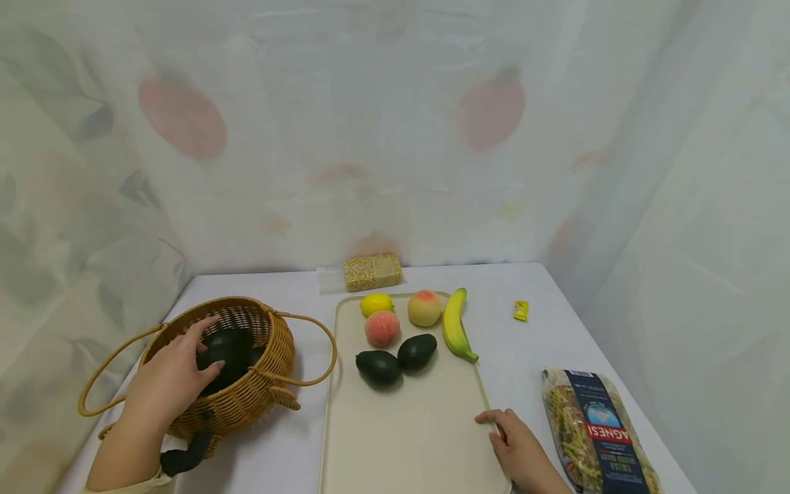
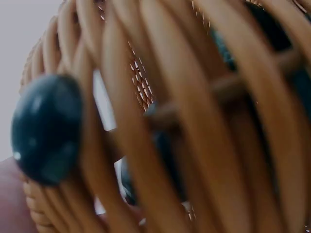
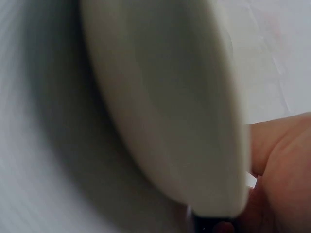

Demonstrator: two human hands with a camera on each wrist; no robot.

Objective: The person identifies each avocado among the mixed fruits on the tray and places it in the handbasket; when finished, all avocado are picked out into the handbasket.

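At the left stands a wicker basket (image 1: 284, 350) with two loop handles. Inside it, my left hand (image 1: 168, 374) holds a large dark green avocado (image 1: 231, 353), thumb and index finger spread round its near side. Another dark piece (image 1: 256, 355) shows beside it. The left wrist view looks through the wicker strips (image 2: 187, 97), with dark shapes behind them. My right hand (image 1: 521, 446) rests at the right rim of a beige tray (image 1: 407, 439), its fingertips over the edge. In the right wrist view the tray's rim (image 3: 167, 121) hides part of that hand.
Two avocados (image 1: 378, 368), a lemon (image 1: 376, 304), a pinkish peach (image 1: 382, 328), a yellow peach (image 1: 424, 308) and a banana (image 1: 455, 326) lie on the tray. Behind it is a bag of kernels (image 1: 373, 272). Rightward lie a small yellow packet (image 1: 521, 311) and a pasta bag (image 1: 599, 432).
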